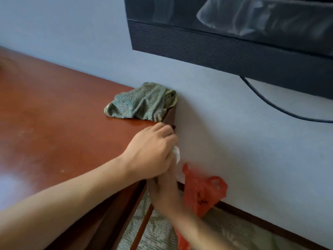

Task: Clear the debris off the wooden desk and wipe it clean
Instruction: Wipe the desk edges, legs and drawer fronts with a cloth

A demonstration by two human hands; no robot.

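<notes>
Bench [54, 114] edge: my left grip [151, 150] pinches white tissue [176, 154]; right grip [162, 186], beneath, state indiscernible; green cloth [140, 103] beyond.

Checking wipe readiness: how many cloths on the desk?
1. A green cloth lies crumpled at the desk's far corner against the wall. The white scrap by the left hand looks like tissue, not cloth. The desk runs out of view, so others may be unseen.

Home room: television [243, 38], carpet [155, 230]
</notes>
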